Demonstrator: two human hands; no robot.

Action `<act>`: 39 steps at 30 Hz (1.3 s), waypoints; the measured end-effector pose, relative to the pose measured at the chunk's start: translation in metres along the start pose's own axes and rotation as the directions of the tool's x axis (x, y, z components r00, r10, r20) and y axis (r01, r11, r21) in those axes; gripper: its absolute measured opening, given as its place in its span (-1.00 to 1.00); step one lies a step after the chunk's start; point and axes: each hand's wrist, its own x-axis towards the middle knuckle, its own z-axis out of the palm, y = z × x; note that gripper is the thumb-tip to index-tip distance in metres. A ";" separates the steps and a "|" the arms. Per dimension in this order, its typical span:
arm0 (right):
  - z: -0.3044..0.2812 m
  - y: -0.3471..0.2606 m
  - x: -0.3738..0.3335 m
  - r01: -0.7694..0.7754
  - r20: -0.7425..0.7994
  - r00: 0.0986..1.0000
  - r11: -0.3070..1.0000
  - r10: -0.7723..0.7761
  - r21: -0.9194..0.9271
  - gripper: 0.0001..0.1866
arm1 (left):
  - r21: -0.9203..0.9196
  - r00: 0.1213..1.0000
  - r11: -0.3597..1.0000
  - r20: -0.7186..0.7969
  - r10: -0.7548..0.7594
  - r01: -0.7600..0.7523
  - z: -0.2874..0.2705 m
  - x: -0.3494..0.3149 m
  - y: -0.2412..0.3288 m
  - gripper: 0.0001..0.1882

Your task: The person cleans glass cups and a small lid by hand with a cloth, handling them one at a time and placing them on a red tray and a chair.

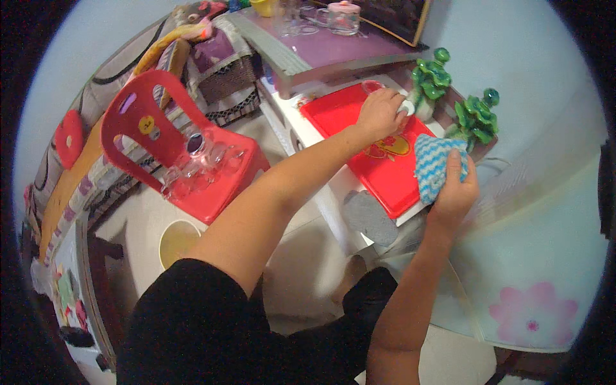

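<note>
My left hand (383,115) reaches over the far part of a red tray (326,115), its fingers curled down. A small white rounded thing (407,106) shows at its fingertips; most of what the hand grips is hidden. My right hand (457,189) is closed on a blue-and-white striped cloth (434,165), thumb on top, at the tray's right edge. The cloth hangs partly over the tray. A yellow printed picture (393,146) shows on the tray's floor. Just beyond my left hand, a clear round rim (372,85) is partly visible.
Two green leafy ornaments (477,119) stand right of the tray. A grey cloth (371,218) hangs at the near edge. Clear glassware (204,162) sits on a red chair (221,192) at left, above a pale bucket (178,242). A lidded glass jar (343,19) stands on the purple-topped table.
</note>
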 end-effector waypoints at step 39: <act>0.085 -0.006 -0.061 -0.555 0.642 0.725 0.764 0.250 0.329 -0.76 | -0.016 0.771 0.776 -0.102 -0.629 0.631 -0.148 -0.156 -0.170 -0.87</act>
